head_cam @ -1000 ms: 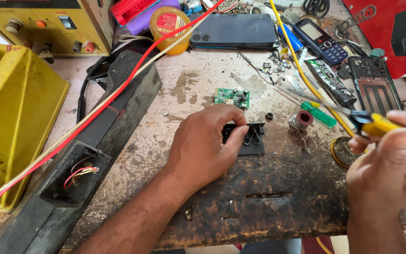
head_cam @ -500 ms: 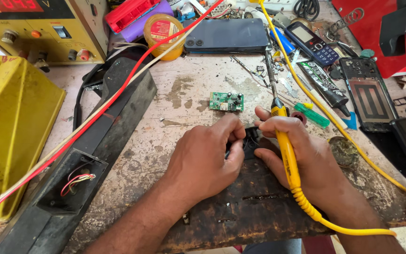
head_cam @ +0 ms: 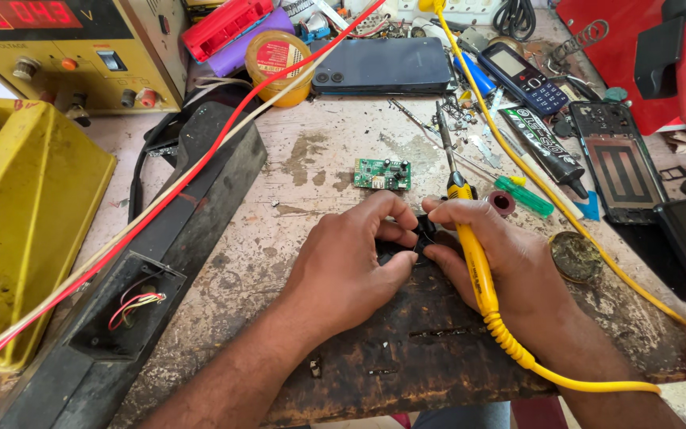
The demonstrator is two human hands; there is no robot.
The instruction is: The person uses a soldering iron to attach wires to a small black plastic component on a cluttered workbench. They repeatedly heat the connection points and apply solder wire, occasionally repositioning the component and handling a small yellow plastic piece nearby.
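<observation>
Pinching small black part (head_cam: 406, 238) between both hands: left hand (head_cam: 343, 266) closed on it, right hand (head_cam: 510, 262) also gripping yellow soldering iron (head_cam: 474, 254).

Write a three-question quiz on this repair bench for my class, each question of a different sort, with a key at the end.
1. True or false: the right hand holds the yellow soldering iron with its metal tip pointing away from the person.
2. Multiple choice: the small green circuit board lies (a) under the left hand, (b) bare on the bench beyond both hands, (c) on top of the dark smartphone.
3. Short answer: what do the fingers of both hands meet on?

Key
1. True.
2. b.
3. A small black part, mostly hidden by the fingers, lying on the dark scorched board.
</observation>
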